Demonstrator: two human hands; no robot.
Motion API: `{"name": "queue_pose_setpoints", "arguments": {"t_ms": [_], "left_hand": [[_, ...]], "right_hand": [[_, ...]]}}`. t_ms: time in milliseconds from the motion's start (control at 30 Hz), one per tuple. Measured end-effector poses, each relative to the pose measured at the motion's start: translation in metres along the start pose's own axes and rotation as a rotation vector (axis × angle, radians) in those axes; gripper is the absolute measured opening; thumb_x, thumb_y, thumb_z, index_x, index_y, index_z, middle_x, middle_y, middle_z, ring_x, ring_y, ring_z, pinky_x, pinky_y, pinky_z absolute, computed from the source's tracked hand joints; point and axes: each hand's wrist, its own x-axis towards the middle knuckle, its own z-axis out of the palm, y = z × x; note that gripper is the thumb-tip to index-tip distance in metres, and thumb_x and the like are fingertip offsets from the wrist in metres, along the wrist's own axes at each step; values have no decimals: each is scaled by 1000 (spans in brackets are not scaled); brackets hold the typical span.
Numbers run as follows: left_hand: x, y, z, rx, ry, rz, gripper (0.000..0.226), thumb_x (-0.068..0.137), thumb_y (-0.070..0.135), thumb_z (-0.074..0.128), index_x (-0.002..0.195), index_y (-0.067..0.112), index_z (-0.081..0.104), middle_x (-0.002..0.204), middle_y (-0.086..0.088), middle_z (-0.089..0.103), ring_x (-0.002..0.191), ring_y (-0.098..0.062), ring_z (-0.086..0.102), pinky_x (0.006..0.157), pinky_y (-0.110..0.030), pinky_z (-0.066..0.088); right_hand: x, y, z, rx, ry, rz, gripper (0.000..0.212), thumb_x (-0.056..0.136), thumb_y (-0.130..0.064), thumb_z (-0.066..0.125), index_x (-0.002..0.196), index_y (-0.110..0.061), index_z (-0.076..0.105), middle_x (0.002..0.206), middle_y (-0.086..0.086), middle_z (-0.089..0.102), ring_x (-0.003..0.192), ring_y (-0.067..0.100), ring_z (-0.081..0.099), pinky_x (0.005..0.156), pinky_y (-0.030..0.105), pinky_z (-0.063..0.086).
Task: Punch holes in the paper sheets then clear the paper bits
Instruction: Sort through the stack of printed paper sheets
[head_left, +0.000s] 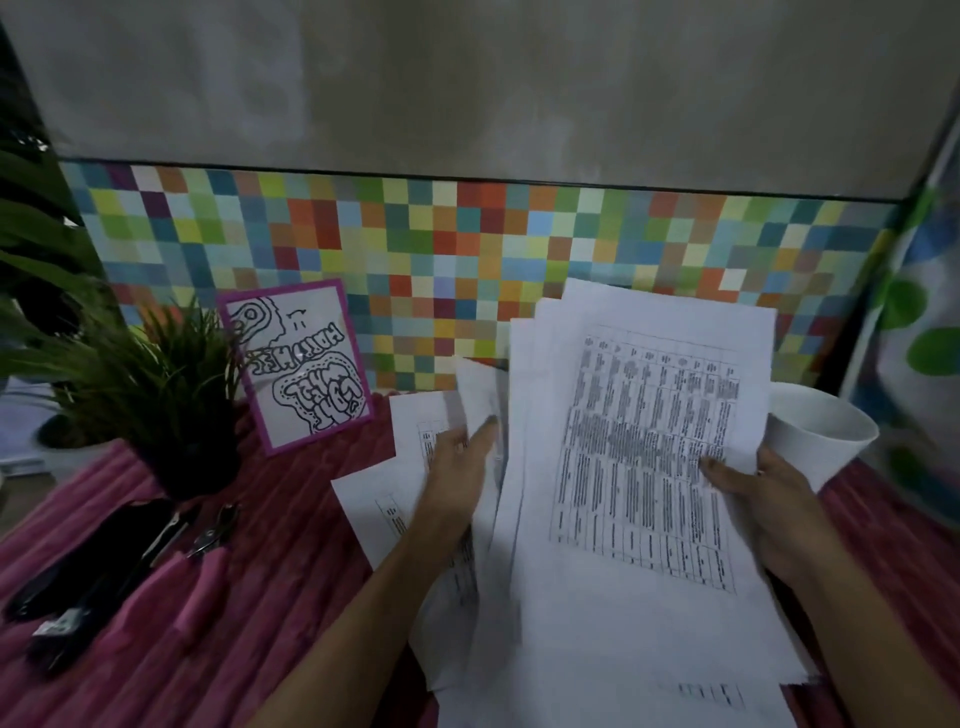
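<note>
White paper sheets (649, 467), thin and printed with grey tables, are fanning loosely over a pink ribbed cloth (291, 545). The right hand (779, 514) is gripping the stack's right edge, thumb pressing on top and fingers hidden beneath. The left hand (460, 460) is pinching a curling sheet at the fan's left side. A pink-handled hole punch (205, 582) is lying well to the left, near a spiky plant (171, 395) in a black pot. Multicoloured square tiles (467, 249) are lining the wall behind.
</note>
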Motion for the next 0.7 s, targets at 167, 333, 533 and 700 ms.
{"name": "queue_pose_setpoints", "arguments": {"t_ms": [167, 333, 533, 700], "left_hand": [[-28, -7, 12, 14, -215, 322, 50, 93, 2, 62, 125, 34, 42, 122, 20, 58, 108, 14, 58, 87, -5, 45], [-32, -7, 16, 13, -257, 404, 60, 93, 23, 63, 145, 26, 34, 144, 9, 49, 133, -2, 46, 111, -31, 42], [-11, -2, -5, 234, -29, 314, 14, 96, 41, 57, 102, 29, 60, 102, -4, 68, 97, -17, 62, 83, -30, 48], [0, -19, -40, 1191, 252, -73, 105, 68, 83, 57, 137, 7, 33, 140, -12, 44, 131, -32, 40, 104, -45, 35]], "right_hand": [[-3, 3, 17, 27, -111, 11, 36, 73, 8, 67, 106, -7, 63, 93, 3, 72, 77, 5, 70, 66, 14, 54], [-6, -8, 11, 19, -219, 65, 19, 88, 6, 52, 102, -2, 62, 85, -2, 76, 81, 6, 71, 79, 25, 49], [-7, -8, 6, -66, -138, -31, 48, 66, -15, 80, 111, -6, 66, 96, 0, 75, 88, 15, 71, 72, 22, 58], [1, -20, -27, 171, -116, -7, 42, 91, -6, 57, 133, -11, 57, 125, 8, 66, 110, 26, 65, 83, 40, 57]]}}
